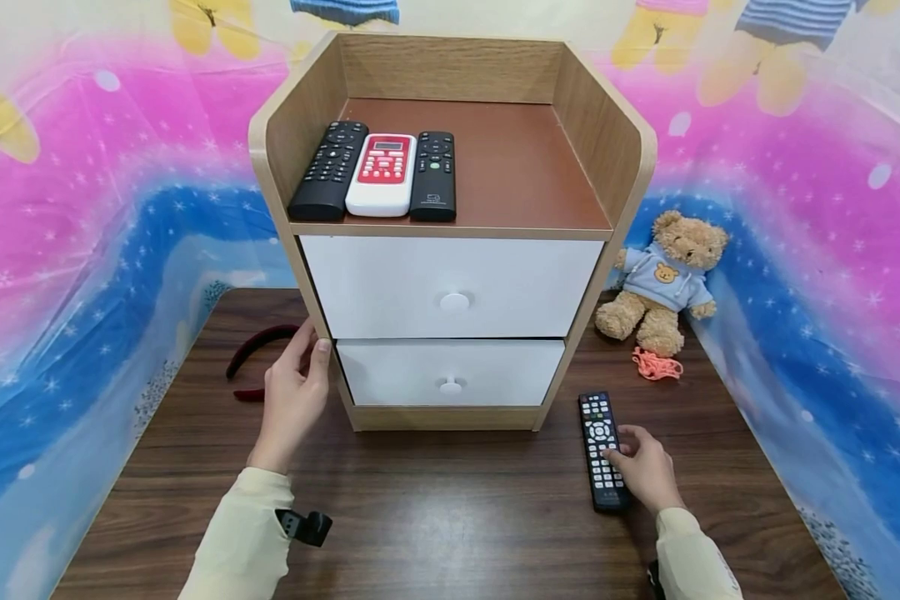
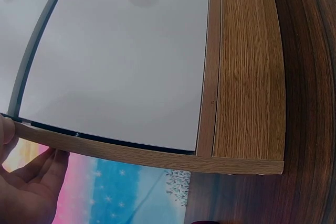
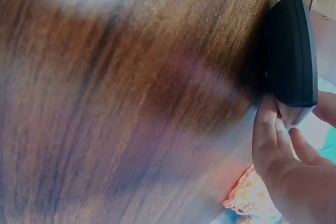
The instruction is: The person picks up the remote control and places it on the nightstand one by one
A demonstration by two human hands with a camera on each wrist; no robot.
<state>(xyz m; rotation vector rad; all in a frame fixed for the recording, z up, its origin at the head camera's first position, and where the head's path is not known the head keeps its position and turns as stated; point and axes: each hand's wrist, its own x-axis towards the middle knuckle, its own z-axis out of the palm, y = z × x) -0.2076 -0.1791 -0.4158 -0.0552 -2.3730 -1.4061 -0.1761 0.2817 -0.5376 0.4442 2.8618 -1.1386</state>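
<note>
My right hand (image 1: 648,471) holds a long black remote control (image 1: 600,450) near its lower end, thumb over the buttons and fingers underneath. In the right wrist view the end of this remote (image 3: 291,51) appears just above the wooden table. At the left, my left hand (image 1: 294,396) grips the side edge of a small wooden cabinet (image 1: 450,418) with two white drawers. The left wrist view has the fingers (image 2: 55,169) against its outer side. On the cabinet's top lie a black remote (image 1: 330,171), a white-and-red remote (image 1: 381,175) and another black remote (image 1: 433,175), side by side.
A teddy bear (image 1: 663,279) in a blue top sits right of the cabinet, with a coral bundle of string (image 1: 656,365) at its feet. A dark red curved band (image 1: 258,346) lies behind my left hand. Patterned cloth (image 1: 82,275) surrounds the brown table (image 1: 435,517).
</note>
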